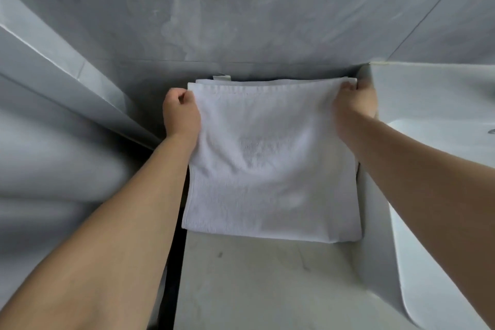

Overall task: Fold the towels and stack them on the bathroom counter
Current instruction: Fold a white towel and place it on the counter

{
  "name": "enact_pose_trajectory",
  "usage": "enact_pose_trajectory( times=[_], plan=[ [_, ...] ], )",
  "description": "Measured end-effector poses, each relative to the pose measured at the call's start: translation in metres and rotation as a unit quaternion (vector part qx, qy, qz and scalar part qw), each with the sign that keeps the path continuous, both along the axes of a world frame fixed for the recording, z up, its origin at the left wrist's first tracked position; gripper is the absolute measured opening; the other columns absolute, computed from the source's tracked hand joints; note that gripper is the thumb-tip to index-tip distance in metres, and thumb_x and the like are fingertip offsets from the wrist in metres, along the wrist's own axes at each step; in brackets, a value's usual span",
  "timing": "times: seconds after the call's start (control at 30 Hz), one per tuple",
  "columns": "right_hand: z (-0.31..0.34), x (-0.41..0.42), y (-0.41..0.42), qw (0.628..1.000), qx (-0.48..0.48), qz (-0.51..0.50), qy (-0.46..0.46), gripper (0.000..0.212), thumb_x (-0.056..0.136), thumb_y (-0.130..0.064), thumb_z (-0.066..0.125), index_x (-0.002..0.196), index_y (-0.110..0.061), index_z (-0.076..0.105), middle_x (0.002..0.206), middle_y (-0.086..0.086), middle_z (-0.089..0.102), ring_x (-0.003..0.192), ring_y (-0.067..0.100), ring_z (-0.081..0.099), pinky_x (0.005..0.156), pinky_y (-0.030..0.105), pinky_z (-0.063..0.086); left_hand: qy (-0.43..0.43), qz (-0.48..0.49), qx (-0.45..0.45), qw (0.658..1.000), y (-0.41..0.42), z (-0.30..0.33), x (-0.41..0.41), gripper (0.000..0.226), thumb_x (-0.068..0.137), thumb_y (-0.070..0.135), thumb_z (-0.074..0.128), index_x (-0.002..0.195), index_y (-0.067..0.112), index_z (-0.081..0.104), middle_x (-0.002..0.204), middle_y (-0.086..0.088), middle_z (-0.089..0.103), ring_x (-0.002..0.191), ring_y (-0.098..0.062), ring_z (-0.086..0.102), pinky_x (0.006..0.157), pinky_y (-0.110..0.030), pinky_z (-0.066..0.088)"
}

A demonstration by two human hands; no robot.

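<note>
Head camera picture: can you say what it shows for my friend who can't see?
Two bare hands, left hand and right hand, pinch the far corners of a folded white terry towel lying on a pale grey stone counter, beside a white sink.

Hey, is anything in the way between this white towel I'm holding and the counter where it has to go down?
Nothing visible is. The left hand and right hand each grip a far corner of the white towel, and its near edge already lies on the grey counter. The sink sits off to the right.
</note>
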State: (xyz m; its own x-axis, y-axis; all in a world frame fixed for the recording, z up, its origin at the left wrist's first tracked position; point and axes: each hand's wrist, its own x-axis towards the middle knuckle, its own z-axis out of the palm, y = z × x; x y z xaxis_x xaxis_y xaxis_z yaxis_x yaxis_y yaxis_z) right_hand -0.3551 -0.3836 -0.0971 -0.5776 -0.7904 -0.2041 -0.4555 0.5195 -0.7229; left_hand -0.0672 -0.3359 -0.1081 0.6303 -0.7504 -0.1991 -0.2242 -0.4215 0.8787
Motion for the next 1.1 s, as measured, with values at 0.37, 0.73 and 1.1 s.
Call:
enact_pose_trajectory(
  times=[0.37,0.73,1.1],
  plan=[
    [-0.025,0.010,-0.012,0.994,-0.042,-0.084,0.054,0.027,0.101,-0.033,0.033,0.095,-0.011,0.048,0.078,0.001,0.050,0.080,0.026,0.043,0.067,0.027,0.023,-0.122,0.029,0.038,0.991,-0.034,-0.013,-0.016,0.015,0.103,0.022,0.044,0.092,0.016,0.053,0.082,0.010,0.055,0.079,-0.016,0.052,0.068,-0.026,0.037],
    [-0.013,0.014,-0.023,0.997,-0.009,-0.017,0.071,0.033,0.091,-0.011,0.041,0.122,-0.004,0.051,0.125,0.015,0.059,0.117,0.032,0.053,0.091,0.031,0.036,-0.242,0.002,0.112,0.964,-0.044,-0.020,-0.033,0.040,0.091,0.043,0.061,0.115,0.012,0.064,0.128,-0.006,0.054,0.120,-0.030,0.048,0.100,-0.041,0.033],
    [-0.012,0.009,-0.028,0.996,-0.062,-0.052,0.033,0.039,0.089,-0.009,0.041,0.125,-0.006,0.053,0.123,0.012,0.060,0.116,0.027,0.052,0.088,0.024,0.032,-0.151,0.072,0.146,0.975,-0.053,-0.016,-0.040,0.028,0.091,0.042,0.061,0.109,0.021,0.066,0.133,-0.001,0.046,0.121,-0.028,0.040,0.102,-0.041,0.027]
  ],
)
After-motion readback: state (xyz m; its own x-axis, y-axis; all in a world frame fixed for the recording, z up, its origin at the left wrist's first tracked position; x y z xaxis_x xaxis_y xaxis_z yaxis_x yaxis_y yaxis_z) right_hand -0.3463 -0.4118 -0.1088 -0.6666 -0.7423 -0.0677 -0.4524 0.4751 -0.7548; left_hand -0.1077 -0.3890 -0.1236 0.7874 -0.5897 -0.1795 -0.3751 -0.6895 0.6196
